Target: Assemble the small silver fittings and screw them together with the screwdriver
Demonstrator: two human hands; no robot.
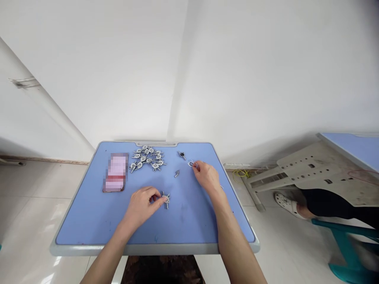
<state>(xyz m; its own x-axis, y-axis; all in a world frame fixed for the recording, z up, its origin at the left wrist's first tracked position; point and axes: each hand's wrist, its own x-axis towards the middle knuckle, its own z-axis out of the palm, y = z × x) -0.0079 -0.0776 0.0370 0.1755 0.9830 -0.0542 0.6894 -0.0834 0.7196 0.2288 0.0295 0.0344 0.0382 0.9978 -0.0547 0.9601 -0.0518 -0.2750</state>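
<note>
My left hand [144, 203] is closed on a small silver metal part with several stubby arms [167, 201], which it pinches at the front middle of the blue desk. Further back and to the right, the thumb and fingers of my right hand [206, 176] pinch a small flat metal piece with a dark ring [191, 163]. Just behind that piece lies another metal part with a dark round centre [181, 155]. A small loose metal fitting [177, 173] rests between my two hands. The fingertips partly cover both held pieces.
Several similar metal parts [147, 156] lie in a cluster at the back left. A phone [115, 172] with a blurred screen is left of them. A white wall stands behind the blue desk [97, 221]. At right are another desk [352, 148] and a person's foot [288, 204].
</note>
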